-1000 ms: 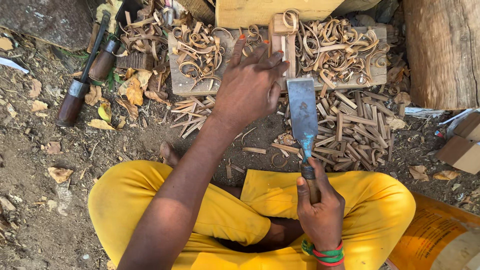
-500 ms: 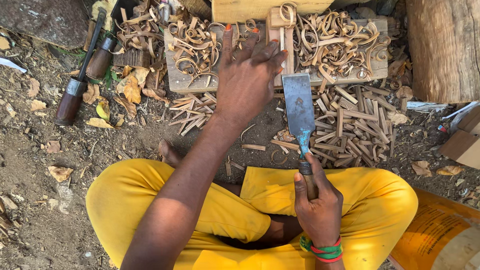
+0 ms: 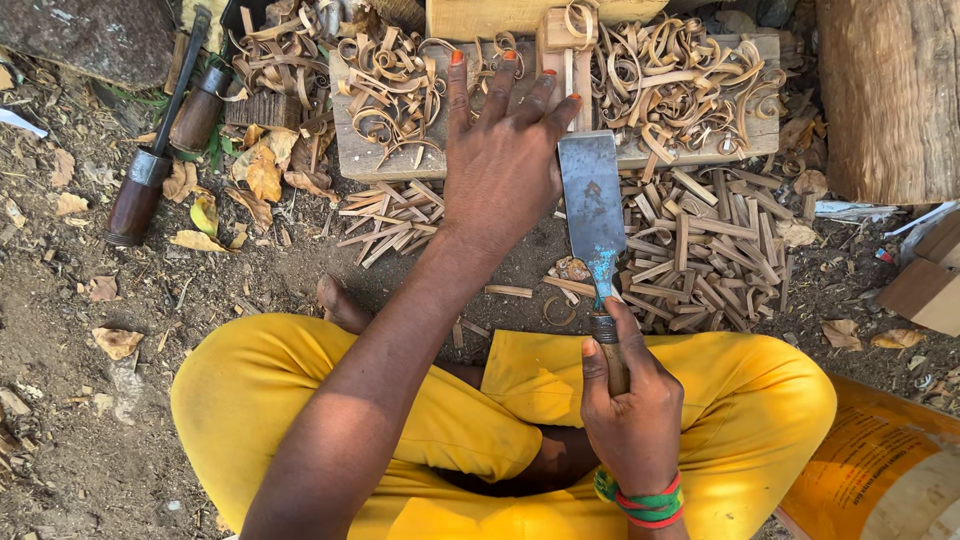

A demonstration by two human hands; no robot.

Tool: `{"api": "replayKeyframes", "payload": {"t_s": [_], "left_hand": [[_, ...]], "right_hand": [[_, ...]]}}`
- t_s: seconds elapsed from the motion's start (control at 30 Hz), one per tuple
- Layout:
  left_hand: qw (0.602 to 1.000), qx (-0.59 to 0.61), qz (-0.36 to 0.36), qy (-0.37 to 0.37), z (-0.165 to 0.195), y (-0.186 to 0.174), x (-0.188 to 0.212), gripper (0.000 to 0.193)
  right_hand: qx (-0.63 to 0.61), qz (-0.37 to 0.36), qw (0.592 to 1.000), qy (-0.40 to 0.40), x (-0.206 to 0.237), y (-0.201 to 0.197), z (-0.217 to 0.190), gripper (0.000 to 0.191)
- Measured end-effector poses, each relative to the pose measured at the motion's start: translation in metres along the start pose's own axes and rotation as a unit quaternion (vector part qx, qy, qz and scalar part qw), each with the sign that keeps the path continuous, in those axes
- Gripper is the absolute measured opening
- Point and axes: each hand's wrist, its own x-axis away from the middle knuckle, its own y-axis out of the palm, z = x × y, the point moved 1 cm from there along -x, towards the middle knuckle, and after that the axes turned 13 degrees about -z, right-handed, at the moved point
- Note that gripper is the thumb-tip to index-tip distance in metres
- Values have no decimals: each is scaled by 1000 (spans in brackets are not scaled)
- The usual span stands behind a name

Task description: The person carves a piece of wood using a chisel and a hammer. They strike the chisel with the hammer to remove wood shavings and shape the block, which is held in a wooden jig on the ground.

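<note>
Wood carving on the ground: chisel (image 3: 592,215) in one hand, other hand on the board.

R hand (image 3: 632,405) fingers clamped round chisel handle, wide blade pointing up at wooden board (image 3: 400,155). L hand (image 3: 503,160) flat, fingers spread apart, resting on board's front edge just beside blade. Curly shavings (image 3: 680,85) on board, cut sticks (image 3: 715,250) below it, w/ log (image 3: 890,95) at right.
</note>
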Motion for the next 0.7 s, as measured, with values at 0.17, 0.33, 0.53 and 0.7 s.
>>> {"api": "replayKeyframes", "payload": {"t_s": [0.17,0.33,0.53,0.7], "left_hand": [[1000,-14,20,-3,2,6,0,49],[1000,-8,28,0,2,9,-1,47],[999,0,33,3,1,11,-1,47],[999,6,39,4,2,12,-3,49]], "right_hand": [[1,-8,1000,21,-1,0,-6,45],[24,-28,999,28,-1,-1,-11,47],[21,-18,1000,-9,1,-1,-15,46],[5,-9,999,-32,2,-1,-17,43]]}}
